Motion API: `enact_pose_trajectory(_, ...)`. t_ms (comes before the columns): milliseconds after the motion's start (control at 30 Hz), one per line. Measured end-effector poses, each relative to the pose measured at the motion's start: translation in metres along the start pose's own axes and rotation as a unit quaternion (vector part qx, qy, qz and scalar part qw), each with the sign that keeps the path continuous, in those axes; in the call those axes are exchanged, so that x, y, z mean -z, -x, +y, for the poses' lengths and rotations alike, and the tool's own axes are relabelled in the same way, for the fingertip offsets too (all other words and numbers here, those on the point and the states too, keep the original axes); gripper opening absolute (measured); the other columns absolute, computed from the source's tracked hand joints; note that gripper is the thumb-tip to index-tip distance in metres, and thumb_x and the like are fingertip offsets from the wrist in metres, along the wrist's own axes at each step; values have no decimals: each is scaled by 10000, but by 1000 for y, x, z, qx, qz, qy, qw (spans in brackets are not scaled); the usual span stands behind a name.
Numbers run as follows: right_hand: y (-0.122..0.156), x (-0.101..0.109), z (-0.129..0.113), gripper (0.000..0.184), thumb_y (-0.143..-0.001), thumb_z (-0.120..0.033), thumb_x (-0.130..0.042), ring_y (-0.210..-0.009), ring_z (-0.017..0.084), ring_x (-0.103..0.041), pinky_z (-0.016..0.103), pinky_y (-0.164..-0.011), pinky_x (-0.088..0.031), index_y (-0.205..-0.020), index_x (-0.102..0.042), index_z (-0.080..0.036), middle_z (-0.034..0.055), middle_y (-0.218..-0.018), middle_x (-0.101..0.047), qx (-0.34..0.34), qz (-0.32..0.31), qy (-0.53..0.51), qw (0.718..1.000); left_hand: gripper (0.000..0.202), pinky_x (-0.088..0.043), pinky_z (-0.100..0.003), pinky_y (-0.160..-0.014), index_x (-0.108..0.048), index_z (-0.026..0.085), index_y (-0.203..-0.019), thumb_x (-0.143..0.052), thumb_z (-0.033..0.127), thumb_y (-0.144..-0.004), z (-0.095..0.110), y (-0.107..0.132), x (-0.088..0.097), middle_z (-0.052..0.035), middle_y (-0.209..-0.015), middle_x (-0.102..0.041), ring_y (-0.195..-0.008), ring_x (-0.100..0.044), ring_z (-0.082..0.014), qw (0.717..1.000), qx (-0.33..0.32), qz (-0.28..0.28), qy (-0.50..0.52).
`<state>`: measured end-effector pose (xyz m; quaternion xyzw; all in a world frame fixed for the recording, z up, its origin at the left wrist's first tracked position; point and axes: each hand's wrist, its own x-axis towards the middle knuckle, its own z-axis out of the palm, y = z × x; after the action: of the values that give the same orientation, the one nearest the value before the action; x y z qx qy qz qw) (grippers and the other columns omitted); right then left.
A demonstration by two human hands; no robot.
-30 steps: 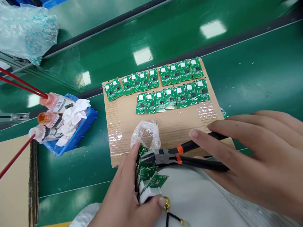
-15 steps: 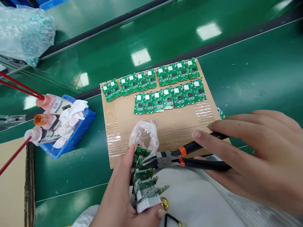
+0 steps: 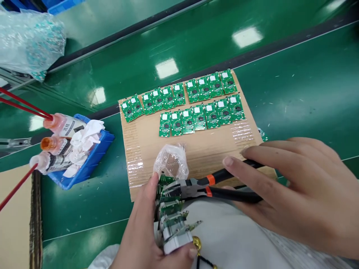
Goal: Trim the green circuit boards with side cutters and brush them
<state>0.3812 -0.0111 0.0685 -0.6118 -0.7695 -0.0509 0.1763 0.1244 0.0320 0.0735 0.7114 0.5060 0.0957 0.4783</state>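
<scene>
My left hand (image 3: 141, 233) is shut around a strip of green circuit boards (image 3: 169, 209), which has a white part at its lower end. My right hand (image 3: 288, 190) grips black-handled side cutters (image 3: 213, 188) with orange bands, and their metal jaws reach the top of the strip. A crumpled clear plastic bag (image 3: 170, 162) lies just beyond the strip. Two rows of several cut green boards (image 3: 190, 108) sit on a taped cardboard sheet (image 3: 196, 153), farther from both hands.
On the left, a blue tray (image 3: 92, 157) holds white tissue and several glue bottles (image 3: 57, 144) with red tubes. A bulging plastic bag (image 3: 30, 41) sits at the upper left. Green bench surfaces (image 3: 297, 101) surround the cardboard, and my white garment (image 3: 230, 235) lies below my hands.
The side cutters have shifted slightly left, with my right hand lower. The board strip stays in my left hand, and the whole view has shifted slightly.
</scene>
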Motion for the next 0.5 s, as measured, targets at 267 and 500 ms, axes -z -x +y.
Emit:
enact_pose_trajectory(267, 0, -3, -1, 418, -817, -252, -563, -811, 243, -536, 397, -669, -390, -1221, -472, -196, 85, -965, -583, 22, 6, -17, 1000, 950, -334, -528, -1089, -135, 285, -1487, -704, 342, -729, 2, -4, 1, -105, -1475, -404, -1252, -497, -340, 1000, 13, -7, 10)
enact_pose_trajectory(500, 1, -8, -5, 379, -828, -206, -581, -770, 204, -520, 362, -656, -394, -1200, -513, -175, 72, -959, -598, 8, 10, -37, 999, 961, -267, -597, -1103, -185, 280, -1477, -735, 379, -695, 1, -6, -4, -108, -1458, -428, -1305, -428, -375, 999, 0, 20, 29)
